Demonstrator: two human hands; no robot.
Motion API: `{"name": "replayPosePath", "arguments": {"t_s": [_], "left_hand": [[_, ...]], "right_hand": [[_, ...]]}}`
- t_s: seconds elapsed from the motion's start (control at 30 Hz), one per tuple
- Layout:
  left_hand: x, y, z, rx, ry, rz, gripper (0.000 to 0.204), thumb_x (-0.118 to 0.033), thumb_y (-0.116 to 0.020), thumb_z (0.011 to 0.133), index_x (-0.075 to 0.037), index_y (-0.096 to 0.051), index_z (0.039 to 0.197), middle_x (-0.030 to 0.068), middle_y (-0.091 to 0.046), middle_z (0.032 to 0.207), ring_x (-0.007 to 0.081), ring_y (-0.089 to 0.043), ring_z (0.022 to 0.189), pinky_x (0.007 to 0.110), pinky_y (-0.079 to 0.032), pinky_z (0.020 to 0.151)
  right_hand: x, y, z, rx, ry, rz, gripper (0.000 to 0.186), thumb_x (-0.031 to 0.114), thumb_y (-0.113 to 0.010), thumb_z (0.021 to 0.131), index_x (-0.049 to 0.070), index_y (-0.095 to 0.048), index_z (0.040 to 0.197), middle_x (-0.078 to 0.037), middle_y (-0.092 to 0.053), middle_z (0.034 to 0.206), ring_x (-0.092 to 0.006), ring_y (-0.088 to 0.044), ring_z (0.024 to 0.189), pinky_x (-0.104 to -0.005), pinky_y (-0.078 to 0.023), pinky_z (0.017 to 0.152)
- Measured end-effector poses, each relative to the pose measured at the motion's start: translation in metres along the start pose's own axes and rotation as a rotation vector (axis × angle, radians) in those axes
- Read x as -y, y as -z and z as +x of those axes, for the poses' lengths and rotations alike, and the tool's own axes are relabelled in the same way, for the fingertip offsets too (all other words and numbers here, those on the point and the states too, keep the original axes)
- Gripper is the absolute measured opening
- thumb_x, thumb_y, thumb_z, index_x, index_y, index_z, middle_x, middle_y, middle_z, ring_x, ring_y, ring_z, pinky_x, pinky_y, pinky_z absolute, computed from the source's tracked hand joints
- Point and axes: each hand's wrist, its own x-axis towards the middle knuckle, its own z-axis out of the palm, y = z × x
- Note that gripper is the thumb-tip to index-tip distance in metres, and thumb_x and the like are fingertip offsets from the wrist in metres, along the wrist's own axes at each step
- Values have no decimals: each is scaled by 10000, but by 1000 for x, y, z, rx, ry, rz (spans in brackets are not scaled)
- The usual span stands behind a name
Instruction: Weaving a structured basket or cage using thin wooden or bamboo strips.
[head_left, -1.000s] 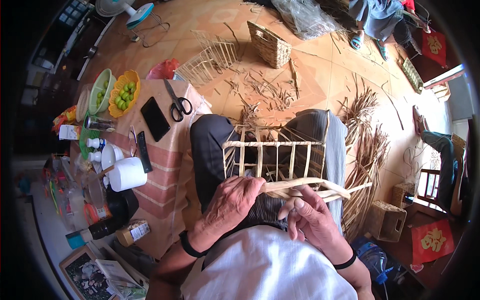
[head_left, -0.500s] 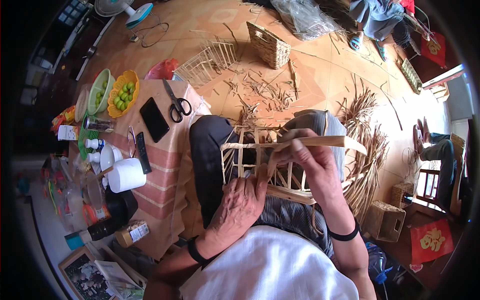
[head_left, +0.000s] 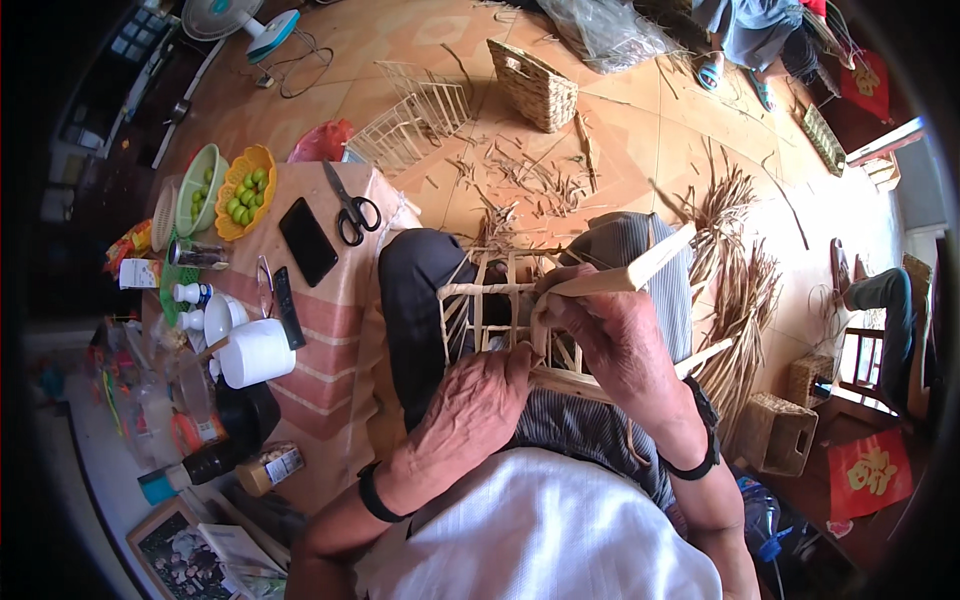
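Note:
A half-woven basket frame [head_left: 482, 290] of pale rods, partly wrapped, rests in my lap between my knees. A flat, straw-coloured plant strip [head_left: 655, 262] runs from the frame through my right hand [head_left: 622, 335], its free end sticking up to the right. The right thumb and fingers are closed on this strip just above the frame. My left hand [head_left: 472, 398] lies at the frame's near side, fingers bent together and tips pressed on the frame beside the strip's lower part. The fingers hide just where strip and rod meet.
At left, a cloth-covered table holds scissors [head_left: 352, 215], a phone [head_left: 309, 242], a yellow bowl [head_left: 245, 192] of green fruit and a white paper roll [head_left: 257, 353]. A woven basket [head_left: 535, 85], wire racks [head_left: 415, 115] and dried stalks [head_left: 735, 290] lie on the floor. Other people sit nearby.
My right hand has turned and drawn slightly left, so the strip's free end swings from lying rightward to pointing up and right. The left hand stays at nearly the same spot.

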Motion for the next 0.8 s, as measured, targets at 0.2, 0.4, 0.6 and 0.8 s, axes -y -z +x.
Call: {"name": "replayPosePath", "arguments": {"t_s": [0.2, 0.4, 0.6, 0.8], "left_hand": [[-2, -6, 3, -37, 28, 57, 95, -45, -623, 969, -3, -603, 1051, 167, -641, 747, 353, -686, 721, 465, -557, 690], [-6, -2, 8, 5, 91, 21, 72, -31, -627, 942, -10, -581, 993, 152, -613, 692, 338, -686, 675, 466, -558, 652], [-13, -4, 0, -93, 7, 145, 153, -74, -634, 893, -22, -628, 1036, 126, -630, 830, 266, -669, 834, 416, -530, 787], [-1, -28, -4, -19, -28, 454, 218, -123, -627, 895, -37, -645, 1095, 79, -597, 884, 208, -603, 841, 367, -465, 762]], "right_hand": [[0, -5, 3, -78, 127, -96, 110, -25, -678, 960, -2, -656, 1065, -186, -658, 888, -409, -669, 821, -441, -541, 726], [0, -5, 1, -79, 173, -120, 111, -24, -701, 920, 7, -634, 1002, -195, -616, 869, -414, -643, 803, -465, -525, 707], [-3, -12, -5, 36, 238, -649, 149, 82, -679, 901, 42, -680, 1044, -143, -645, 948, -345, -683, 839, -442, -558, 694], [-5, -27, -7, 86, 176, -817, 217, 136, -673, 874, 2, -641, 1042, -170, -622, 913, -334, -698, 828, -441, -569, 666]]}}
